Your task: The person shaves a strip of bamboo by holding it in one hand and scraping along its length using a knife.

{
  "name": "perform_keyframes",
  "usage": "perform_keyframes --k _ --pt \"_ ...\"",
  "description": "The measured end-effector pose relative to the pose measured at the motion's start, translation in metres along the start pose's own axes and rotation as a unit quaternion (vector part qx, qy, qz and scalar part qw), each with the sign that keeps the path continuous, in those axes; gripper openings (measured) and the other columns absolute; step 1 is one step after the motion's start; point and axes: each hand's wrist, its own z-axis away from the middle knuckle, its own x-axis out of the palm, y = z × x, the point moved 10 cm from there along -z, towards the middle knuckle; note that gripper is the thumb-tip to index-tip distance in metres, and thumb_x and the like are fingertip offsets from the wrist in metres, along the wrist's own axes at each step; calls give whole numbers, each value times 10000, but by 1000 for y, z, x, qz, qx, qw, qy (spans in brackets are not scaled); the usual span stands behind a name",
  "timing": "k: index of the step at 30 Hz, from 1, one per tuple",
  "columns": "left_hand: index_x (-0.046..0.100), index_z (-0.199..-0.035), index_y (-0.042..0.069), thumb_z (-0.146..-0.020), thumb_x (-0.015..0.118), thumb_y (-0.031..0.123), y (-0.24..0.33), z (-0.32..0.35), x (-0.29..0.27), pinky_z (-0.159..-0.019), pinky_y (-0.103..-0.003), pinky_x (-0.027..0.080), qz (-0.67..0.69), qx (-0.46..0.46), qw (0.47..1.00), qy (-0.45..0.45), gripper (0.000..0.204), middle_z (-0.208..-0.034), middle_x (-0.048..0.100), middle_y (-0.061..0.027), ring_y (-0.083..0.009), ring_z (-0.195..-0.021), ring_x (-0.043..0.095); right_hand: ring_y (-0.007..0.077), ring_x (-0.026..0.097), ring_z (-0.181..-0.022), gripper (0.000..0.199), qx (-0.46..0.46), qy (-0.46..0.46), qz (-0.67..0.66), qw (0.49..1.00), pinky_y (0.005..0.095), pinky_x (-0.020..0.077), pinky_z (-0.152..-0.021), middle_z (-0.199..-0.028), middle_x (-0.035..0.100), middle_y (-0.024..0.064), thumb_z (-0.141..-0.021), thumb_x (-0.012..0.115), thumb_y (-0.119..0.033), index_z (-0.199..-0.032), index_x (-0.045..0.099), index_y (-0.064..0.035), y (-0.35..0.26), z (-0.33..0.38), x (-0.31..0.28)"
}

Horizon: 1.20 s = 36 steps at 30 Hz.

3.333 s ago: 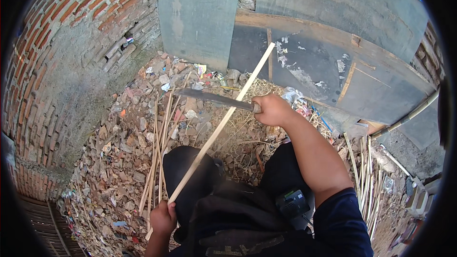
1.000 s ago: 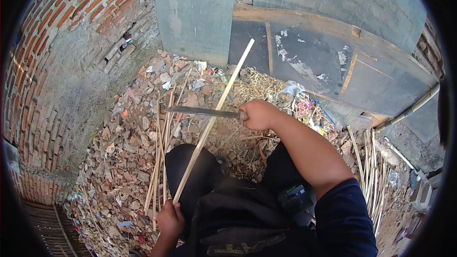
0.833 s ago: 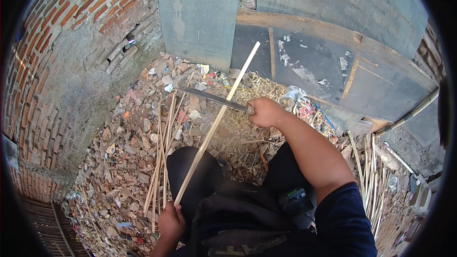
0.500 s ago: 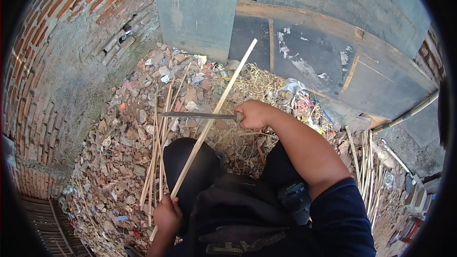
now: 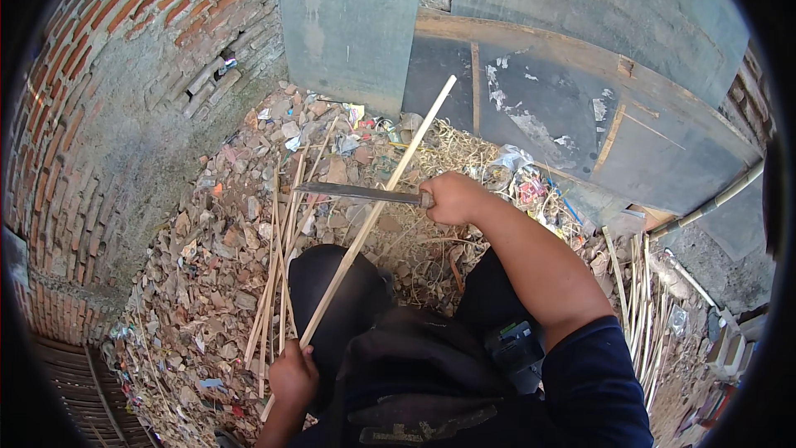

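Knife (image 5: 356, 192) and right hand (image 5: 456, 198) had come nearer along the pale strip (image 5: 371, 224) since the first earlier frame, and the strip's far end had swung slightly left.

Nearest, the left hand (image 5: 294, 374) was closed around the strip's near part; from there the strip ran over the dark left knee (image 5: 311, 280) and slanted far and right. Farther out, the right hand gripped the knife by its handle, and it lay crosswise over the strip, pointing left; how hard it pressed could not be told. Working it well seemed to call for a low, even angle, a firm left hold and the knee kept out of the edge's path. Left of the knee, pale sticks (image 5: 269, 284) lay on rubble (image 5: 191, 307); beyond, curly strands (image 5: 464, 149) fronted a dark board (image 5: 560, 99).
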Motion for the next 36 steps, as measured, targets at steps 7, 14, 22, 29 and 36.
perform_keyframes --k 7,14,22,29,36 --pt "531 -971 31 -948 607 194 -5 4 -1 -567 -562 471 -13 -4 1000 15 181 -742 637 -239 -466 -647 624 388 679 -875 239 -88 21 52 995 484 540 -788 -867 694 197 -725 681 -204 -926 674 -75 -45 14 -14" --pt "540 -976 31 -945 610 196 0 -1 -1 -561 -558 472 -25 16 999 16 182 -734 640 -233 -460 -630 625 376 676 -946 292 87 72 -58 992 469 541 -835 -956 700 193 -742 680 -194 -1000 678 -56 55 1 -26" --pt "574 -1035 37 -919 641 180 -9 9 -4 -531 -535 464 -42 42 996 72 196 -696 629 -207 -434 -589 616 367 682 -915 257 -20 15 2 1000 462 538 -818 -899 702 164 -735 679 -191 -975 688 -97 -7 12 -21" --pt "567 -965 50 -909 655 184 2 4 -12 -514 -516 468 -58 60 994 75 170 -687 626 -194 -411 -574 618 362 685 -852 307 117 88 -158 976 449 533 -767 -854 707 185 -748 686 -229 -971 675 -18 83 9 -25" --pt "569 -997 40 -922 639 189 -10 9 -4 -527 -527 475 -57 35 996 51 181 -702 629 -201 -428 -582 618 350 687 -937 263 -43 -32 35 998 460 543 -813 -931 708 179 -742 664 -189 -984 698 -92 -29 27 -6"
